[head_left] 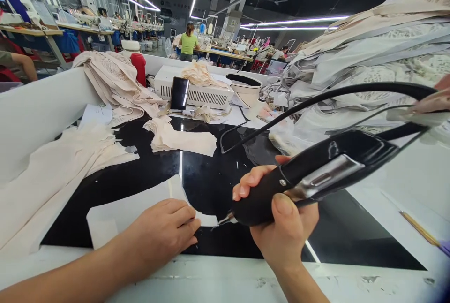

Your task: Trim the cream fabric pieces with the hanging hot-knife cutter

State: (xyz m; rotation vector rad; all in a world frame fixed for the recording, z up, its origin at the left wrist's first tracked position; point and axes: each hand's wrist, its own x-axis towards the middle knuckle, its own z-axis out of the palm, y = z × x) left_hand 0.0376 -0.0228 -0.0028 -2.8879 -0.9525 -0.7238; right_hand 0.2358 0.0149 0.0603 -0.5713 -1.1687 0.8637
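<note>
My right hand (pixel 288 228) is wrapped around a black corded hand tool (pixel 309 171) with a silver lever, the thumb beside the lever. Its pointed metal tip (pixel 228 219) touches the narrow right end of a white fabric piece (pixel 140 207). The piece lies flat on a glossy black board (pixel 218 181), with a curved upper right edge. My left hand (pixel 165 228) holds the fabric down near that curve, fingers curled close together. Part of the piece is hidden beneath the hand.
Cream fabric pieces (pixel 181 139) are stacked behind, with more at the left (pixel 63 171). A phone (pixel 179 93) leans against a vented white box (pixel 161 82). A tall fabric pile (pixel 369 54) rises at right. The tool's cable (pixel 337 92) arches over the board. A person (pixel 189 42) sits farther back.
</note>
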